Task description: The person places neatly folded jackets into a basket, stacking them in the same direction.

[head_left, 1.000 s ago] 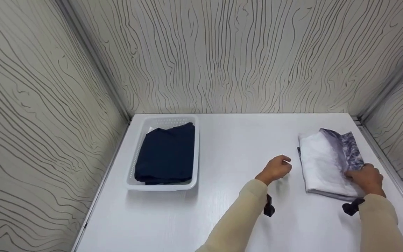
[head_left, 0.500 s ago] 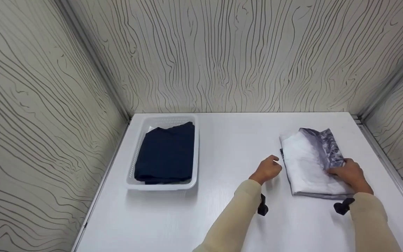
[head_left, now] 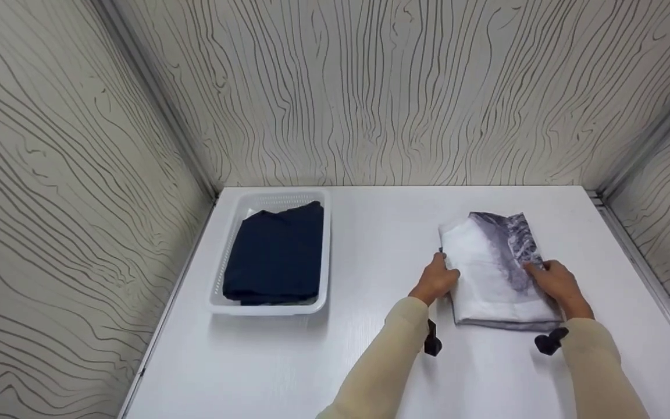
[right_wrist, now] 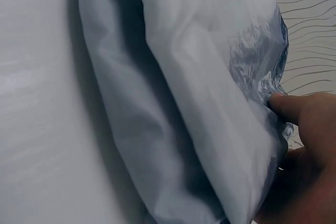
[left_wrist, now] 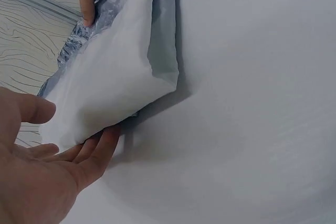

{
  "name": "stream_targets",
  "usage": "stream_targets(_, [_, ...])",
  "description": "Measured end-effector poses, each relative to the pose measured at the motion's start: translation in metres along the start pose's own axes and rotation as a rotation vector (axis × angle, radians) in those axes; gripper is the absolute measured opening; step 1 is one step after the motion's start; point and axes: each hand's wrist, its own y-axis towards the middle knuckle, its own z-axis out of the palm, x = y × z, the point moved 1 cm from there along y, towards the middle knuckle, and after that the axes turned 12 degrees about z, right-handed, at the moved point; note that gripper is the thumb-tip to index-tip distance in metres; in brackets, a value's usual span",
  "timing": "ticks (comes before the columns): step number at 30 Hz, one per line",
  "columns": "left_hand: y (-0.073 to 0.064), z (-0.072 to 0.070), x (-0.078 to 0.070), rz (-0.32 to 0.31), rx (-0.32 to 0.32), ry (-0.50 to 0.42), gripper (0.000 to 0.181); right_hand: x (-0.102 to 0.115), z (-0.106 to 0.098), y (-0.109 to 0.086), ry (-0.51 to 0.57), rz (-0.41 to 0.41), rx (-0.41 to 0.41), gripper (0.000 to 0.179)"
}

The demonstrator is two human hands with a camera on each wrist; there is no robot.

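A folded white garment (head_left: 480,279) with a grey-purple patterned part lies on the right half of the table. My right hand (head_left: 559,285) grips its right edge, thumb on top; in the right wrist view, the thumb (right_wrist: 286,106) presses into the patterned cloth and the fingers are partly hidden behind it. At the left edge is my left hand (head_left: 437,279). Its fingers (left_wrist: 102,150) reach under the cloth in the left wrist view, fairly straight, while the thumb (left_wrist: 39,108) stands over the top side. Loose layers show along the garment's near edge.
A white plastic basket (head_left: 324,256) stands at the table's left, with dark navy folded cloth (head_left: 277,256) inside. White table surface (head_left: 381,244) lies between basket and garment. Wood-grain patterned walls (head_left: 370,93) enclose the back and sides.
The garment has slid left across the table in my right hand's grip. My left hand has shifted slightly left and now meets the garment's left edge. The basket stays put.
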Motion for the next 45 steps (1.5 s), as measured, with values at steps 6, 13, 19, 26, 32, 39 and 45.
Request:
stream_targets(6, [0.003,-0.003,0.006,-0.019,-0.058,-0.161,0.057,0.011,0.006,-0.001,-0.016,0.001,0.029,0.087])
stream_targets(13, [0.002,-0.004,0.011,-0.043,-0.062,-0.378,0.062,0.018,0.015,-0.001,0.016,-0.012,0.046,0.087])
stream_targets(19, [0.003,-0.005,0.017,-0.063,-0.072,-0.541,0.063,0.021,0.02,0.001,0.084,-0.021,0.03,0.081])
stream_targets(26, [0.004,-0.008,0.028,-0.034,-0.075,-0.601,0.075,0.032,0.026,-0.007,0.174,-0.047,0.129,0.077])
stream_targets(32, [-0.003,-0.012,0.026,-0.014,-0.083,-0.542,0.09,0.041,0.031,-0.015,0.223,-0.064,0.189,0.076])
stream_targets(39, [-0.004,-0.024,0.027,-0.003,-0.07,-0.5,0.099,0.049,0.038,-0.017,0.226,-0.06,0.227,0.083])
stream_targets(45, [0.002,-0.029,0.039,0.072,-0.104,-0.448,0.095,0.053,0.048,-0.019,0.243,-0.062,0.228,0.089])
